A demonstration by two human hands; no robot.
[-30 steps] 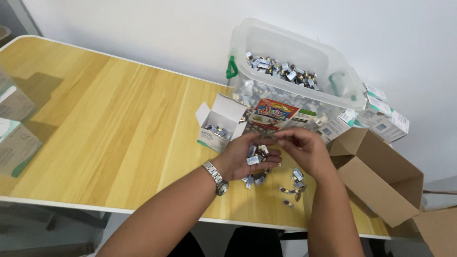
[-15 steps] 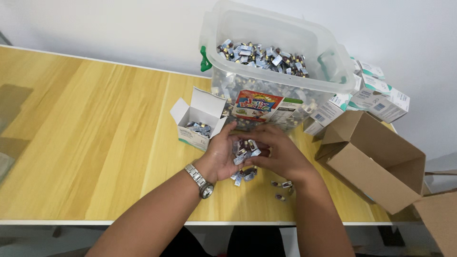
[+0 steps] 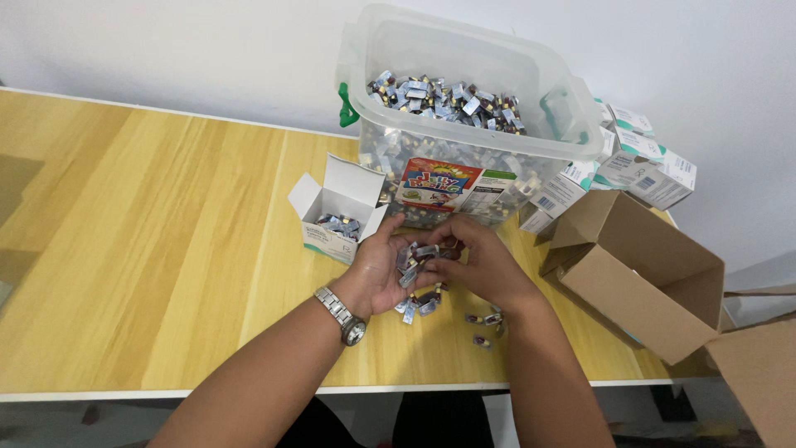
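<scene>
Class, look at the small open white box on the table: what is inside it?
The small white box holds a few small foil-wrapped pieces near the top; its front wall hides how deep they go.

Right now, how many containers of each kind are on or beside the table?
Clear plastic tub of small foil-wrapped pieces: 1
Open small white carton: 1
Open brown cardboard boxes: 2, one cut off at the frame edge
Closed white cartons: about 5; the stack is partly hidden
Total: about 9

Both forearms are bare, with no sleeves showing; a silver metal-link watch [image 3: 346, 319] circles the left wrist.
</scene>
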